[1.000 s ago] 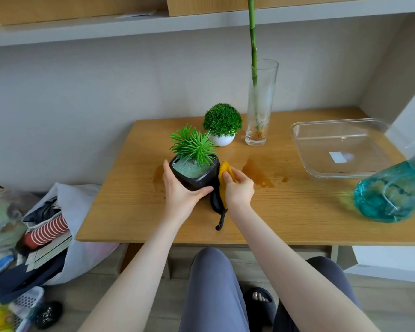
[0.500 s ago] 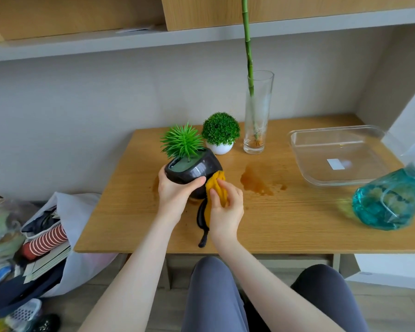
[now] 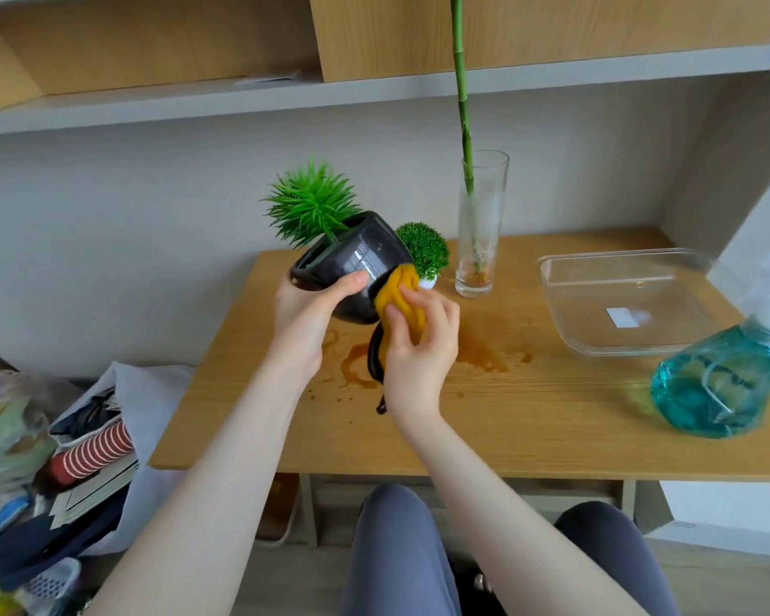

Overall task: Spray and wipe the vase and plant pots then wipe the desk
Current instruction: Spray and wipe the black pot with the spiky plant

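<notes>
The left hand (image 3: 305, 311) grips the black pot (image 3: 357, 264), fingers curled round its rim, tilting it above the desk (image 3: 485, 420), probably to bare its underside. The right hand (image 3: 419, 344) pinches a yellow cloth (image 3: 403, 295) against the pot's lower wall, apparently wiping it.

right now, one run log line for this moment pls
step: wiping pot | left hand: holds tilted glossy black plant pot | right hand: presses yellow cloth on it

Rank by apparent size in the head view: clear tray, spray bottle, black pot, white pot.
1. clear tray
2. spray bottle, though nearness to the camera inflates it
3. black pot, lifted closer
4. white pot, mostly hidden
</notes>
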